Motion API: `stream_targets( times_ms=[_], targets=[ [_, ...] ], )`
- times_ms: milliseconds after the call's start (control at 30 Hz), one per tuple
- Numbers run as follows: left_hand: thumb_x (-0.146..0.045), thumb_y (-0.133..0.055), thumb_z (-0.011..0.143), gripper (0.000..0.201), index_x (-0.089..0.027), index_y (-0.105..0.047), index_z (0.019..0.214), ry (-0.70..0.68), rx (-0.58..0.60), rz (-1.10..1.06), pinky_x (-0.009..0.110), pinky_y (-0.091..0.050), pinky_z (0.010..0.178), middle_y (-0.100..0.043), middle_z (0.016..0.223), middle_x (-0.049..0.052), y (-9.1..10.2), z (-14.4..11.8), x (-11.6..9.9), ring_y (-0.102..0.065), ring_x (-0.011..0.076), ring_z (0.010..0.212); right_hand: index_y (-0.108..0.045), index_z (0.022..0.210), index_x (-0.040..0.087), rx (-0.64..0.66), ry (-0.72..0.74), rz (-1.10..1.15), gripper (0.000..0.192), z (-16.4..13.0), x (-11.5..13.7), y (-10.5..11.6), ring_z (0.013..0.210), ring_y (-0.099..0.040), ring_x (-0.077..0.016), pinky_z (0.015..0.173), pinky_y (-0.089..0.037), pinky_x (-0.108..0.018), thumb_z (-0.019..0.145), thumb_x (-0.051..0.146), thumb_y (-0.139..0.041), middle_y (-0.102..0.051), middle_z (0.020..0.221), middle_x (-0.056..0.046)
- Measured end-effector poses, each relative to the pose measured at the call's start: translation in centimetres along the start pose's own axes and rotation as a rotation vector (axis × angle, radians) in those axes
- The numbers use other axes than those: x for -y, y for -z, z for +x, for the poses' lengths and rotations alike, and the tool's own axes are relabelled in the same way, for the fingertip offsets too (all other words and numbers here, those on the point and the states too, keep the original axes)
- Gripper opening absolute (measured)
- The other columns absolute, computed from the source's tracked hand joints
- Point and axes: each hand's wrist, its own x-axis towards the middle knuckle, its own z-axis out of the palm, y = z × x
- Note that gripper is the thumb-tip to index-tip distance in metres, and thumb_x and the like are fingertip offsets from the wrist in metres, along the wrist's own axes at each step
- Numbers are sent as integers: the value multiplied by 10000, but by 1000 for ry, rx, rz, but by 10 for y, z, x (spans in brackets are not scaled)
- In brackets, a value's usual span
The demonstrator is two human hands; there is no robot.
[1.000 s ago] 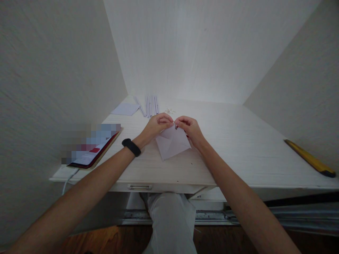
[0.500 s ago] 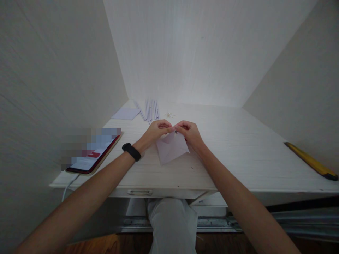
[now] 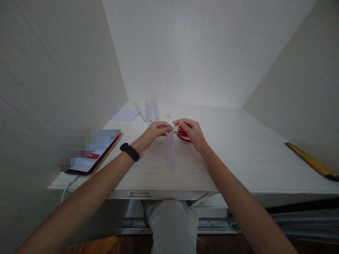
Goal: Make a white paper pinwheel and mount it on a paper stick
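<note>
A thin sheet of white paper (image 3: 168, 150) hangs down from my left hand (image 3: 159, 129), which pinches its upper corner between thumb and fingers. The sheet is turned nearly edge-on and looks slightly blurred. Just to the right of that corner is my right hand (image 3: 192, 130), off the paper, its fingers loosely curled and parted with nothing seen in them. Red-handled scissors (image 3: 184, 140) lie on the table below my right hand, which partly covers them.
Several rolled paper tubes (image 3: 150, 111) and a paper piece (image 3: 125, 114) lie at the back left. Small pale bits (image 3: 169, 115) sit beyond my hands. A phone (image 3: 94, 155) with a cable is at the left, a yellow cutter (image 3: 312, 161) at the right edge.
My right hand has let go of the paper and moved slightly right. The paper has swung from facing me to almost edge-on, uncovering the red scissors.
</note>
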Motion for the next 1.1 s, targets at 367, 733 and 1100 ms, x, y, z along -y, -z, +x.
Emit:
stream_targets(
  times_ms=[367,733,1100],
  targets=[
    [-338,-687,676,189,-171,-647,754,-83,-175,-48,232,-429,701,-629,793,12,4,3,-3,-555,116,747,-640,908,127,249,-3,-1010,164,9,1,29,851,-579,-201,734,-433,-290,768,199,-597,-634,965,-130],
    [-294,-709,600,215,-182,-652,775,-32,-349,-230,222,-408,533,-632,692,-11,13,5,-11,-545,108,589,-599,949,156,329,52,-1277,211,22,-2,25,799,-606,-226,605,-389,-287,836,318,-524,-649,986,-134],
    [-315,-712,631,180,-176,-650,726,-113,-111,-88,218,-418,557,-646,723,1,-1,19,-30,-569,116,622,-548,944,141,-40,103,-904,243,44,-1,34,829,-570,-200,679,-409,-289,770,306,-589,-609,973,-118]
  ],
)
